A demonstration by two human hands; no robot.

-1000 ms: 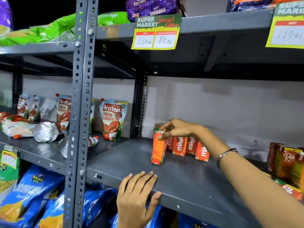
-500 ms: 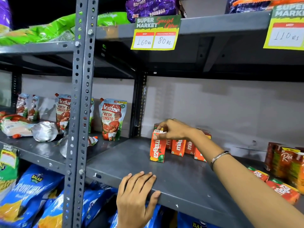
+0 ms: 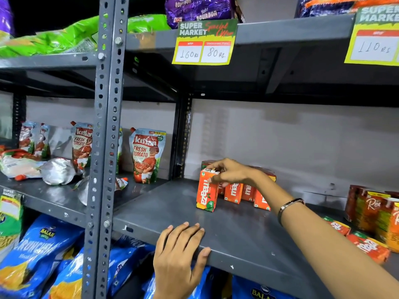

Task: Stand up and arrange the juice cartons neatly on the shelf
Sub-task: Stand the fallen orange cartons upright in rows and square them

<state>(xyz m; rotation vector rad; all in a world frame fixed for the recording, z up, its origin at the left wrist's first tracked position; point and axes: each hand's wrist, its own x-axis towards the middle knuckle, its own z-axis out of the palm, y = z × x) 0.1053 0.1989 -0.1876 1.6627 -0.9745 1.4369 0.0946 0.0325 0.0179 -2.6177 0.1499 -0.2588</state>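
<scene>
An orange juice carton [image 3: 206, 192] stands upright on the grey shelf [image 3: 237, 231], at the left end of a row of upright orange cartons [image 3: 234, 193]. My right hand [image 3: 232, 172] reaches in from the right and grips the top of that end carton with thumb and fingers. My left hand [image 3: 179, 253] rests flat on the shelf's front edge with the fingers spread on top and holds nothing. Two more orange cartons [image 3: 367, 247] lie flat at the right.
Taller juice packs [image 3: 375, 212] stand at the far right. Tomato sauce pouches [image 3: 146, 155] fill the left bay behind the perforated steel upright [image 3: 103, 147]. Blue snack bags [image 3: 43, 251] sit on the shelf below. Price tags [image 3: 204, 43] hang from the shelf above.
The end carton, tilted and turned edge-on a second ago, now stands upright with its label forward, closer to the row. My right hand stays on its top; my left hand has not moved.
</scene>
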